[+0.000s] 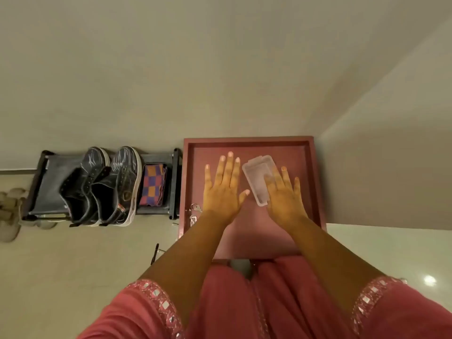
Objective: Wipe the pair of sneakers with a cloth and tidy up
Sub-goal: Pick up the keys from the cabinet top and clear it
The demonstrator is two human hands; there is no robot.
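A pair of black sneakers [105, 187] with white soles stands on a low dark rack [49, 192] at the left, toes toward the wall. Beside them on the rack lies a folded checked cloth [153, 185] in purple, orange and red. My left hand [223, 189] is spread flat, palm down, over the reddish cabinet top [247, 145], holding nothing. My right hand [283, 196] is also flat with fingers apart, its fingers resting over the near part of a clear plastic container [255, 176] that lies on that top.
The cabinet stands against the wall in a corner, with a plain wall on the right. Keys [194, 207] hang at its left side. Pale slippers [9, 211] lie on the floor at the far left. My pink sleeves and clothing fill the bottom.
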